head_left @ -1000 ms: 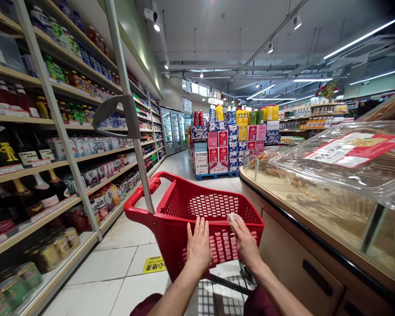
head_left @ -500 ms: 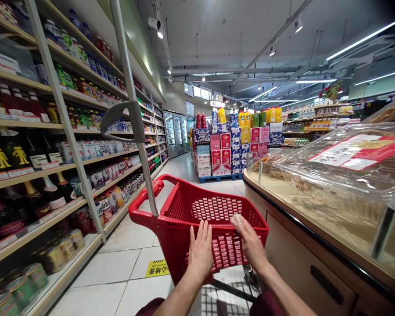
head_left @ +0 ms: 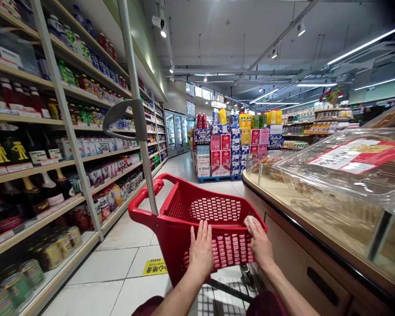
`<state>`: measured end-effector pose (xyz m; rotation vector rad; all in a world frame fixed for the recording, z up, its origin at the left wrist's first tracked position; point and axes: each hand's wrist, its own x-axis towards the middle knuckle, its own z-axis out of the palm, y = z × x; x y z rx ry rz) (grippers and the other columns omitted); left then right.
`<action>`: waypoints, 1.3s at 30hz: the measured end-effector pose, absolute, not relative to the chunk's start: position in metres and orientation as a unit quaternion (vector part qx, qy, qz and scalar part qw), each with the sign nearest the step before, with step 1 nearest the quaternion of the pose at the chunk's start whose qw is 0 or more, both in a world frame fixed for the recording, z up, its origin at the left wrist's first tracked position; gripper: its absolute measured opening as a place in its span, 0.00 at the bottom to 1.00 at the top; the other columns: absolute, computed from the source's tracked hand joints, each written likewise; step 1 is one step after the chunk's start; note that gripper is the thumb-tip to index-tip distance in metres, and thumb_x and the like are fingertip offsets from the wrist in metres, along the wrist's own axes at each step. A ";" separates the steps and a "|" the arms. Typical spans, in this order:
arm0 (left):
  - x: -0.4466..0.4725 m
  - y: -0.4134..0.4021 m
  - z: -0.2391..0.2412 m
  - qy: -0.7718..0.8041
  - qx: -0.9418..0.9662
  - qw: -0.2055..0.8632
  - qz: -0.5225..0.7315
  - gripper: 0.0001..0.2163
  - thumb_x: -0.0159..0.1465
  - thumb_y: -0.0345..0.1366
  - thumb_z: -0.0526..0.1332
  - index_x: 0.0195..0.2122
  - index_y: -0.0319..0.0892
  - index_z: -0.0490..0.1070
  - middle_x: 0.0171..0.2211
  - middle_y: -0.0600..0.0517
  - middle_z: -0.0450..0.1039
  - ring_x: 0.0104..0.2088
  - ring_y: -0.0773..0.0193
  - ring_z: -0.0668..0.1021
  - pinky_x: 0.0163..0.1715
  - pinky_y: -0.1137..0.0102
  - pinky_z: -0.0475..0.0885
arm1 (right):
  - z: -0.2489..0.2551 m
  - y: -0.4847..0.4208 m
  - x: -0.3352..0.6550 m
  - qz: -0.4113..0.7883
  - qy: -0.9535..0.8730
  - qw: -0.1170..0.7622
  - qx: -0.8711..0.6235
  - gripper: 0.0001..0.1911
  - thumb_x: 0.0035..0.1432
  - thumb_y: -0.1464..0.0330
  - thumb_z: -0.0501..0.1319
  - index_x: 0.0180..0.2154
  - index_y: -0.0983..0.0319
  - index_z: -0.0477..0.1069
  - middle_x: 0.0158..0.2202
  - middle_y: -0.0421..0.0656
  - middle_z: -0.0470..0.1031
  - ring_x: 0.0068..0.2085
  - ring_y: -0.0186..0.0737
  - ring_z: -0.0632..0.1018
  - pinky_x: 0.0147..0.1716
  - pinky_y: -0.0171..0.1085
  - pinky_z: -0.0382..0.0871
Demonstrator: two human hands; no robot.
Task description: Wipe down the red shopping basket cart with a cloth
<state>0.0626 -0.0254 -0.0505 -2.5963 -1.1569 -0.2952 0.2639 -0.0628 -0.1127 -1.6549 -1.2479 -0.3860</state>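
Note:
A red plastic shopping basket cart [head_left: 173,235] with honeycomb-patterned walls stands in front of me, its inside bare in the part I can see. Against its near side lies my left hand [head_left: 200,248], flat, with the fingers stretched towards the rim. My right hand [head_left: 261,245] is at the right end of the near rim, its fingers closed over a crumpled white cloth [head_left: 251,221]. The cloth is mostly covered by the fingers, so whether it is fabric or paper does not show. A grey upright handle [head_left: 141,120] rises from the cart's left side.
Drink shelves [head_left: 66,125] line the left. A counter [head_left: 283,215] with clear food boxes [head_left: 352,162] stands close on the right. Ahead, stacked drink cartons [head_left: 220,156] sit on a blue pallet. A yellow floor sticker [head_left: 155,267] lies on the tiles.
My right hand has slid right along the cart's near rim with the white cloth. My left hand stays on the near side. The view has shifted slightly.

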 end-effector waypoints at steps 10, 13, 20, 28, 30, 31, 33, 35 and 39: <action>0.060 -0.021 -0.057 -0.384 -0.902 0.165 -0.110 0.29 0.57 0.34 0.48 0.60 0.35 0.45 0.62 0.45 0.44 0.62 0.56 0.45 0.58 0.52 0.44 | -0.113 -0.058 0.251 -0.165 -0.548 0.475 -0.668 0.37 0.45 0.84 0.42 0.56 0.54 0.55 0.59 0.38 0.56 0.59 0.37 0.58 0.57 0.46 0.54; 0.061 -0.024 -0.055 -0.396 -0.896 0.165 -0.114 0.29 0.57 0.34 0.48 0.60 0.34 0.46 0.62 0.45 0.43 0.62 0.55 0.45 0.58 0.53 0.44 | -0.112 -0.057 0.239 -0.167 -0.591 0.472 -0.632 0.37 0.46 0.84 0.41 0.57 0.55 0.53 0.59 0.39 0.56 0.60 0.36 0.56 0.57 0.45 0.54; 0.061 -0.025 -0.052 -0.387 -0.902 0.150 -0.116 0.29 0.56 0.32 0.48 0.60 0.34 0.46 0.62 0.44 0.43 0.62 0.56 0.45 0.58 0.52 0.44 | -0.111 -0.061 0.253 -0.174 -0.542 0.483 -0.665 0.37 0.45 0.84 0.43 0.56 0.54 0.56 0.59 0.36 0.56 0.59 0.36 0.57 0.58 0.45 0.53; 0.059 -0.024 -0.053 -0.384 -0.905 0.154 -0.101 0.30 0.56 0.33 0.48 0.60 0.33 0.44 0.62 0.44 0.42 0.62 0.56 0.44 0.58 0.51 0.44 | -0.104 -0.051 0.228 -0.110 -0.647 0.464 -0.594 0.38 0.44 0.85 0.42 0.56 0.53 0.55 0.59 0.36 0.56 0.59 0.33 0.56 0.58 0.42 0.53; 0.057 -0.024 -0.054 -0.379 -0.907 0.154 -0.101 0.29 0.56 0.32 0.47 0.60 0.34 0.44 0.62 0.45 0.41 0.62 0.56 0.44 0.58 0.52 0.44 | -0.104 -0.053 0.237 -0.124 -0.600 0.473 -0.633 0.38 0.44 0.85 0.42 0.56 0.54 0.57 0.59 0.37 0.56 0.59 0.34 0.57 0.58 0.44 0.53; 0.057 -0.024 -0.055 -0.380 -0.906 0.154 -0.103 0.29 0.57 0.32 0.47 0.61 0.35 0.44 0.62 0.45 0.41 0.62 0.56 0.43 0.58 0.52 0.44 | -0.105 -0.054 0.239 -0.132 -0.576 0.478 -0.650 0.38 0.44 0.85 0.42 0.55 0.54 0.57 0.59 0.37 0.57 0.59 0.35 0.58 0.58 0.44 0.53; 0.058 -0.024 -0.056 -0.388 -0.902 0.156 -0.106 0.28 0.57 0.32 0.46 0.60 0.34 0.44 0.62 0.45 0.42 0.62 0.56 0.43 0.58 0.52 0.44 | -0.105 -0.053 0.236 -0.136 -0.566 0.483 -0.654 0.36 0.45 0.84 0.42 0.56 0.55 0.57 0.59 0.38 0.57 0.59 0.36 0.58 0.57 0.44 0.54; 0.058 -0.024 -0.056 -0.390 -0.901 0.154 -0.108 0.29 0.57 0.33 0.47 0.60 0.33 0.45 0.62 0.45 0.42 0.62 0.55 0.43 0.58 0.52 0.44 | -0.103 -0.050 0.225 -0.127 -0.614 0.476 -0.617 0.35 0.47 0.84 0.42 0.56 0.55 0.56 0.58 0.39 0.57 0.59 0.35 0.57 0.57 0.44 0.54; 0.056 -0.023 -0.054 -0.378 -0.907 0.149 -0.110 0.31 0.55 0.33 0.49 0.60 0.33 0.45 0.62 0.44 0.42 0.62 0.56 0.44 0.58 0.51 0.43 | -0.100 -0.047 0.223 -0.113 -0.664 0.461 -0.578 0.36 0.47 0.84 0.43 0.56 0.54 0.56 0.59 0.38 0.57 0.59 0.34 0.58 0.57 0.43 0.55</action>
